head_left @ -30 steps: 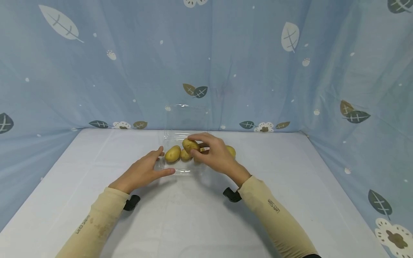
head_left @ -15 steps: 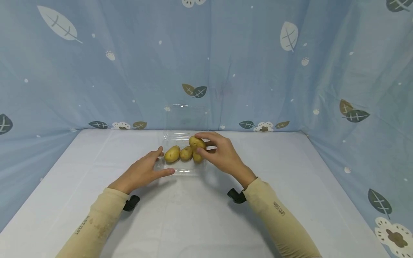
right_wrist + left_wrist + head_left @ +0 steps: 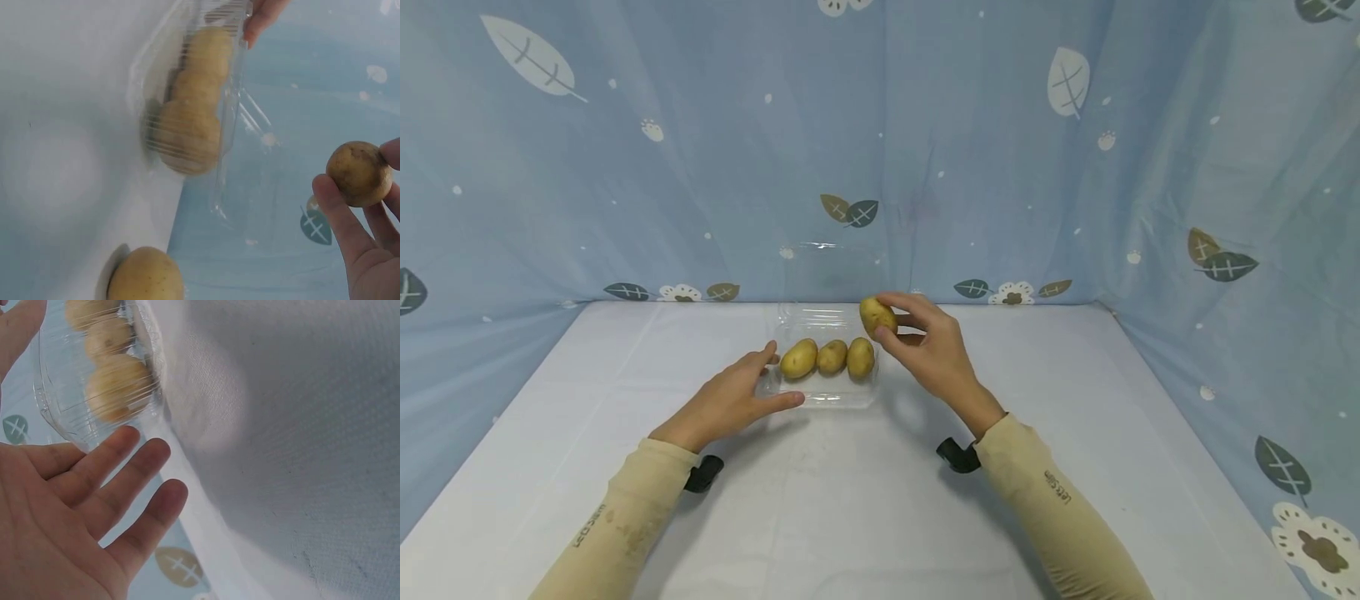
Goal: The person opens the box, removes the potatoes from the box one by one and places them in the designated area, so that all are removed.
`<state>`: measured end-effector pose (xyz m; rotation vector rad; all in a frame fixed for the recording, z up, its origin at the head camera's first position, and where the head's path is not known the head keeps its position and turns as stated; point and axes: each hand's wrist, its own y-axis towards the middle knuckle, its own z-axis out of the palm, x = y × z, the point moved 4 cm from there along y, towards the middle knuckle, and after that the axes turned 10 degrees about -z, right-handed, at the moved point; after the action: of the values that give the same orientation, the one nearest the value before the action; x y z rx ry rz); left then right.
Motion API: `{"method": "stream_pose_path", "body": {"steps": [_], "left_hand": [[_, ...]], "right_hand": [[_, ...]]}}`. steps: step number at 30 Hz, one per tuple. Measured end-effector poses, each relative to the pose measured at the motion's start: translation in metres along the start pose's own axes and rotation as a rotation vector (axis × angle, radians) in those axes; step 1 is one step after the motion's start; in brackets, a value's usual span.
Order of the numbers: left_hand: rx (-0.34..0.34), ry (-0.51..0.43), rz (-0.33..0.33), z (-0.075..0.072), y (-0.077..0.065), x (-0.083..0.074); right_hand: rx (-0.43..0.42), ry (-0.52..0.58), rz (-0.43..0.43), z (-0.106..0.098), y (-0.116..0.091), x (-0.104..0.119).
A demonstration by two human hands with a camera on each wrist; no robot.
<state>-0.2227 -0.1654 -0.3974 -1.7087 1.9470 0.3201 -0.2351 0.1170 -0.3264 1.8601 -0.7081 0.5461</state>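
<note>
Pinching a potato (image 3: 355, 172), right fingers (image 3: 342, 222) partly hide it

Three potatoes (image 3: 831, 357) lie in the container (image 3: 829, 400); another potato (image 3: 147, 276), apparently, right of it.

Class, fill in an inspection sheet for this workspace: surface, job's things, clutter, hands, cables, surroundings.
Surface: white tabletop, faint creases.
Job's things: three potatoes in an open clear plastic box; a held potato; a loose potato on the tabletop, outside the box.
Clutter: nothing seen.
Hands: left hand at the box's left side; right hand pinches the held potato, raised.
Cables: nothing seen.
Surroundings: blue leaf-print curtain.
</note>
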Motion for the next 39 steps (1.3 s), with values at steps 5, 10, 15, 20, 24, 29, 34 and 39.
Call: {"method": "stream_pose_path", "body": {"steps": [5, 10, 15, 20, 24, 29, 34, 39], "left_hand": [[0.004, 0.0, -0.002, 0.0, 0.0, -0.001], [0.006, 0.001, -0.002, -0.001, -0.001, -0.002], [0.003, 0.006, -0.003, -0.001, -0.001, -0.001], [0.006, -0.001, -0.002, 0.0, 0.0, -0.001], [0.006, -0.001, -0.006, -0.001, 0.0, -0.001], [0.006, -0.001, -0.01, -0.001, 0.0, -0.001], [0.009, -0.003, -0.009, 0.0, 0.0, -0.001], [0.01, -0.001, -0.009, 0.0, 0.002, 0.0]], "right_hand": [[-0.022, -0.002, -0.027, -0.008, 0.002, 0.021], [-0.022, -0.006, -0.009, -0.014, 0.0, 0.023], [-0.018, -0.011, 0.035, -0.022, -0.005, 0.016], [-0.039, -0.049, 0.084, -0.033, -0.008, 0.011], [-0.047, -0.071, 0.115, -0.04, -0.011, 0.007], [-0.049, -0.105, 0.148, -0.048, -0.016, 0.002], [-0.04, -0.137, 0.163, -0.057, -0.022, -0.005], [-0.053, -0.155, 0.165, -0.067, -0.027, -0.012]]}}
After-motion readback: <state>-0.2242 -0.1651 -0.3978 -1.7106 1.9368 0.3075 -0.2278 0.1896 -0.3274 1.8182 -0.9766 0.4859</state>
